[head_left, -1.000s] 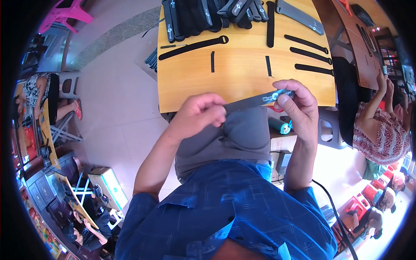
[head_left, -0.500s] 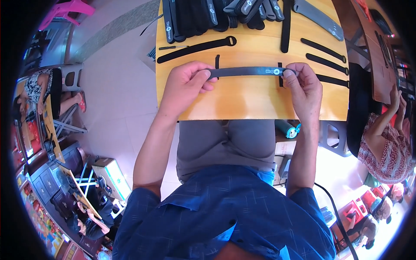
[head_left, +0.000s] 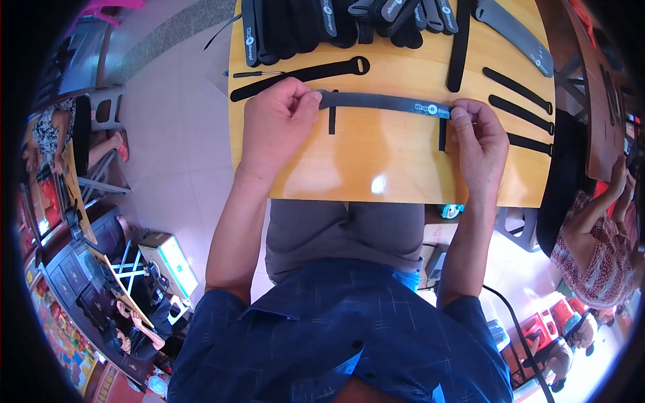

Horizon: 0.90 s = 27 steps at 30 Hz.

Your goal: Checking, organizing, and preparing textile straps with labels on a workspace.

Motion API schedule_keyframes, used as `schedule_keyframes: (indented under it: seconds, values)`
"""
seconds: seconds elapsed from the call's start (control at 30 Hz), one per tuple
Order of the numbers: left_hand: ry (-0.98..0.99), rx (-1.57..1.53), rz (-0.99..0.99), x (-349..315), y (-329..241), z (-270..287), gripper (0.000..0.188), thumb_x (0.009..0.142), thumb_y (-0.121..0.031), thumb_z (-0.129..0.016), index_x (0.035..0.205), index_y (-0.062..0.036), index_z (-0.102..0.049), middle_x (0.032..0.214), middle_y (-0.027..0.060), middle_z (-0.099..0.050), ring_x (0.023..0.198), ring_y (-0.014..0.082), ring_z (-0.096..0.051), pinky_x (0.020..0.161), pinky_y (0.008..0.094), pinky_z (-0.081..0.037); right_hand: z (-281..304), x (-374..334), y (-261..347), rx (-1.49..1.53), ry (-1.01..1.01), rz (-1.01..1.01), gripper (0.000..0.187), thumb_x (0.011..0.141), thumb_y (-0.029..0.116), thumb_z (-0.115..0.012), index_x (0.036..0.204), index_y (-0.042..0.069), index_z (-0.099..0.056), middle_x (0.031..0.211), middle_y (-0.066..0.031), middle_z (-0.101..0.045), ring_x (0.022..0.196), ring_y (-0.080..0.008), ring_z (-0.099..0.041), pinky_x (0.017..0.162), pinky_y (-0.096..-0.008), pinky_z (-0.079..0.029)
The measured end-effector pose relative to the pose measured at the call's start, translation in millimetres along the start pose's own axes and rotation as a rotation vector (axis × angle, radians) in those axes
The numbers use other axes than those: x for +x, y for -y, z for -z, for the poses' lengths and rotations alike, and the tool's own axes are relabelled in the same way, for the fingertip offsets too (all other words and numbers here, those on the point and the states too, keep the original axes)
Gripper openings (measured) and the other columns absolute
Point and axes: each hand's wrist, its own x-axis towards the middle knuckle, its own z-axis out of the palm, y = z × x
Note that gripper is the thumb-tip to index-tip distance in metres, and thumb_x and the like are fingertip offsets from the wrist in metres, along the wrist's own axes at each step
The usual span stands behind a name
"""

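Observation:
A dark grey strap (head_left: pixel 376 102) with pale printing near its right end stretches between my two hands above the near part of the table. My left hand (head_left: pixel 279 127) pinches its left end between thumb and fingers. At the other end, the thumb and fingers of my right hand (head_left: pixel 480 141) grip the strap. One short black strip (head_left: pixel 332 121) lies on the wood below the strap, close to my left hand. A second short black strip (head_left: pixel 443 136) lies beside my right hand; the strap and fingers partly cover both strips.
The wooden table (head_left: pixel 349 171) bears a pile of black straps (head_left: pixel 295 30) at the far side. A black strap with a ring end (head_left: pixel 302 77) and a thin dark tool (head_left: pixel 259 74) lie left. Several ring-ended straps and a grey strap (head_left: pixel 514 33) lie right.
The view has shifted, so the table sits lower and a little wider in it. My hands are slightly farther apart, and both still hold the strap's ends.

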Motion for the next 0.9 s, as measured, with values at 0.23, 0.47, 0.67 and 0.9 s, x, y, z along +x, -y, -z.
schedule_keyframes:
  seconds: [0.23,0.47,0.67,0.9]
  values:
    - [-0.028,0.121,-0.029,6.1,-1.2,-2.8,0.015,0.092,-0.013,-0.072,0.084,-0.0007,-0.068,0.065,0.0058,-0.066,0.056,0.0111,-0.058,0.057,0.0278,-0.046,1.6,4.7,-7.8,0.024,-0.024,-0.001,0.011,0.101,0.01,-0.069,0.104,0.0,-0.07,0.082,0.0022,-0.064,0.07,-0.0031,-0.052,0.062,-0.0197,-0.044]
    - [-0.025,0.157,-0.018,6.0,-4.8,-0.5,0.016,0.091,-0.014,-0.073,0.082,-0.0013,-0.068,0.065,0.0073,-0.067,0.055,0.0141,-0.059,0.057,0.0286,-0.046,-2.8,4.0,-5.8,-0.018,-0.052,-0.014,0.01,0.101,0.011,-0.069,0.103,0.001,-0.07,0.079,0.0045,-0.062,0.067,-0.0016,-0.051,0.059,-0.0184,-0.041]
    - [-0.029,0.195,-0.062,6.1,-4.5,-3.5,0.017,0.09,-0.013,-0.074,0.079,-0.0027,-0.065,0.063,0.0066,-0.066,0.054,0.0151,-0.06,0.056,0.0295,-0.046,-3.0,4.7,-3.6,-0.122,-0.088,-0.001,0.011,0.099,0.012,-0.071,0.101,0.001,-0.071,0.079,0.0014,-0.068,0.068,-0.0031,-0.057,0.063,-0.02,-0.048]
    - [-0.054,0.268,-0.078,4.5,-8.9,-5.2,0.02,0.089,-0.015,-0.074,0.077,-0.0033,-0.063,0.063,0.009,-0.065,0.054,0.0218,-0.062,0.058,0.0336,-0.049,-8.3,2.1,1.1,-0.179,-0.125,0.019,0.011,0.098,0.011,-0.071,0.099,0.001,-0.072,0.076,-0.0007,-0.069,0.065,-0.0036,-0.058,0.061,-0.0204,-0.048]
